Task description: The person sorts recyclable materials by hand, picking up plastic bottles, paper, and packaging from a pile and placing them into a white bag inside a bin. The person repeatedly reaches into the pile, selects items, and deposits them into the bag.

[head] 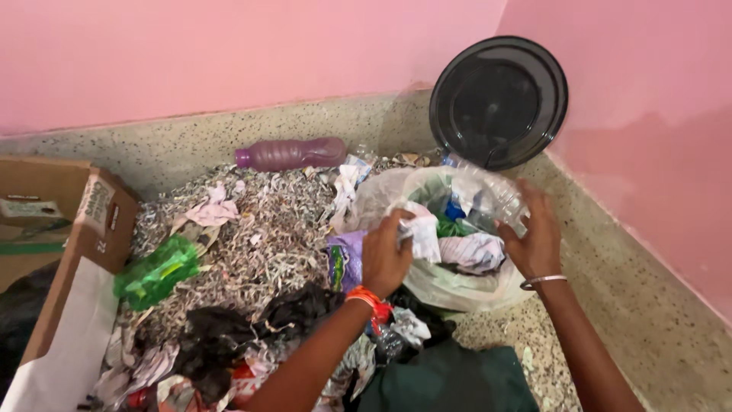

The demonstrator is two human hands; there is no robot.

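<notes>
A translucent white plastic bag [450,286] lies open on the floor, stuffed with crumpled paper, wrappers and bits of green and blue plastic. My left hand [385,255] grips a crumpled white paper [422,229] at the bag's near rim. At the bag's right side, my right hand [534,236] is curled around a clear plastic bottle [499,197] that rests on top of the bag's contents. An orange band sits on my left wrist and a metal bangle on my right.
A heap of shredded paper [259,236] covers the floor, with a purple bottle [290,153], a crushed green bottle [156,272] and black plastic [229,332] on it. A cardboard box [76,221] stands at the left. A black round lid [499,101] leans in the pink-walled corner.
</notes>
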